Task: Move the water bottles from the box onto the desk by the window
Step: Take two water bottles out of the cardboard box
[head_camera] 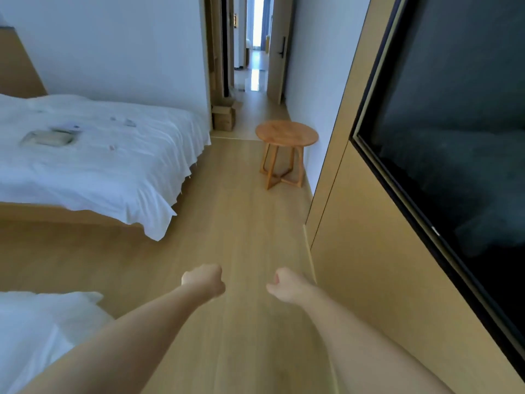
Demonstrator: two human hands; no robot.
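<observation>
Both bare forearms reach forward over the pale wooden floor; the left hand is curled into a loose fist and has hold of nothing; the right hand is likewise curled, thumb tucked against the fingers, and empty; the two hands hang side by side, apart from each other, above the floor; no water bottle shows in this view, and the only box to be seen is a cardboard box with its flaps open, standing on the floor far ahead, by the wall corner beside the doorway; whether it holds bottles cannot be told from here; a round wooden side surface on crossed legs stands near the right-hand wall, between the hands and the box; to the left is a bed with a rumpled white sheet and a few small blurred items lying on it; a second patch of white bedding fills the lower left corner; on the right runs a tan wooden panel carrying a large dark screen in a black frame
</observation>
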